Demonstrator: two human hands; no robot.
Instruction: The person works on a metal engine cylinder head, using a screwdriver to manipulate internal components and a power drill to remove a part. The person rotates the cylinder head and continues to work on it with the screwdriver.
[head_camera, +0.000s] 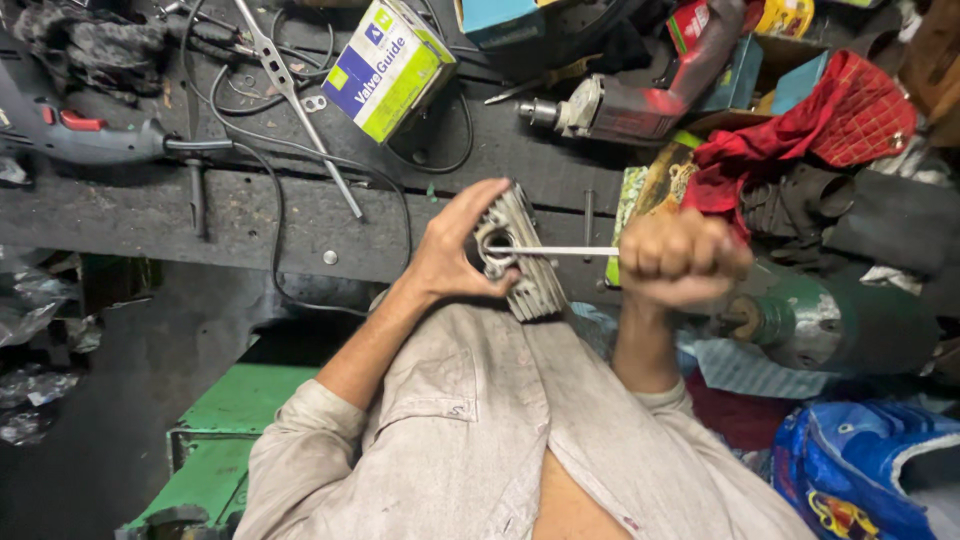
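Note:
My left hand (455, 250) grips a grey finned metal engine part (525, 262), holding it against my lap at the frame's middle. My right hand (682, 257) is closed in a fist around the end of a thin shiny metal rod (560, 250). The rod runs level to the left, and its far tip sits in a round opening of the finned part. Both forearms, in a pale grey shirt, reach up from the bottom of the view. The rod's handle end is hidden inside my fist.
A dark workbench (150, 210) crosses the top with a cardboard box (388, 68), an electric drill (620, 100), another power tool (70, 135), cables and a metal bar (300, 100). Red cloth (830, 125) and a green cylinder (830, 320) lie right; a green metal frame (230, 430) below left.

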